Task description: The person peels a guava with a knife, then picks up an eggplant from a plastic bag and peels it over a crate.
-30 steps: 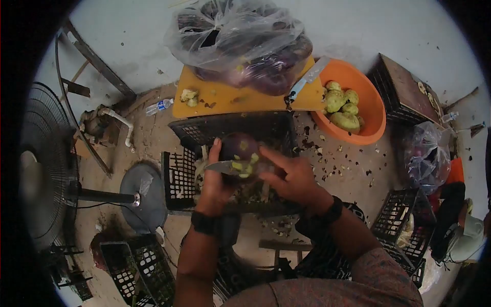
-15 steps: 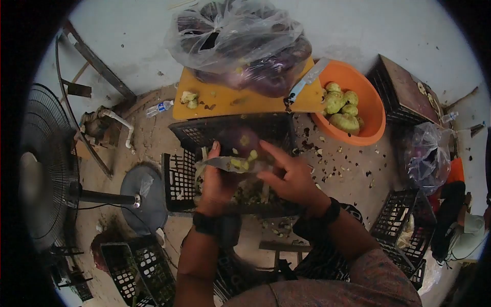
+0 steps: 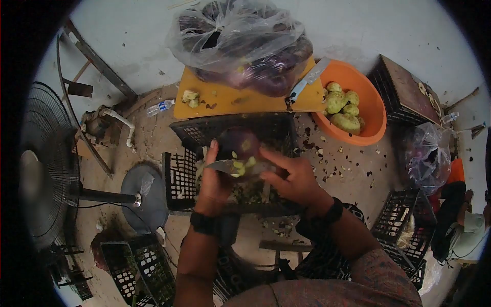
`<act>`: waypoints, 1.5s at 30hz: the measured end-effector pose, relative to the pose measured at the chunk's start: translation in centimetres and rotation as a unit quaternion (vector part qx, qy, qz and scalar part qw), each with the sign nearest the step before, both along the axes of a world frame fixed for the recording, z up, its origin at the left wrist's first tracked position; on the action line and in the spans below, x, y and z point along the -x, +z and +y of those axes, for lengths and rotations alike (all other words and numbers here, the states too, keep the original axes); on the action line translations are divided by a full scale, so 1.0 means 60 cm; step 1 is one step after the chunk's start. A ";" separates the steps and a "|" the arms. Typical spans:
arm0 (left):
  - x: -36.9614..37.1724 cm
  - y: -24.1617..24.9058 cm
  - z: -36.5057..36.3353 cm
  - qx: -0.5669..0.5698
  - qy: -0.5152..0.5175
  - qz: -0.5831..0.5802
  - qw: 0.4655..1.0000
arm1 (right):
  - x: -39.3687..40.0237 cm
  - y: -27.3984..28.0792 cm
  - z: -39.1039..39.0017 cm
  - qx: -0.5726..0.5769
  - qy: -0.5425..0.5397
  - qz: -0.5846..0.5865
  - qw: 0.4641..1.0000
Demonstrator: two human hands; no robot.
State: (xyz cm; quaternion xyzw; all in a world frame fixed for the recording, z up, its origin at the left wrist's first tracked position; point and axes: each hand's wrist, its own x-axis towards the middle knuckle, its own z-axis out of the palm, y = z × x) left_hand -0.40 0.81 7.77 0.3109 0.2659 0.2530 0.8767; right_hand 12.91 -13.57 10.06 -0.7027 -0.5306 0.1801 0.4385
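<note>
A round, dark purple eggplant is held over the black crate, with a small peeled patch on its skin. My left hand is closed around its left side, thumb up. My right hand is closed on a knife; its handle is hidden in the fingers. The blade points left across the near side of the eggplant, with pale green cut pieces on it. Below, the black crate holds peelings.
Purple eggplants fill a clear plastic bag on a yellow board, beside a cleaver. An orange basin holds several peeled, pale green eggplants. A standing fan is at left; crates stand at right. Scraps litter the floor.
The knife blade has shifted slightly and less of it shows past my left thumb. The eggplant has moved a little; both hands keep their hold.
</note>
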 end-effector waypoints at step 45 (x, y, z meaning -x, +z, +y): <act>0.006 0.004 -0.014 0.038 -0.035 -0.107 0.993 | 0.005 0.024 -0.003 0.019 0.003 0.059 0.998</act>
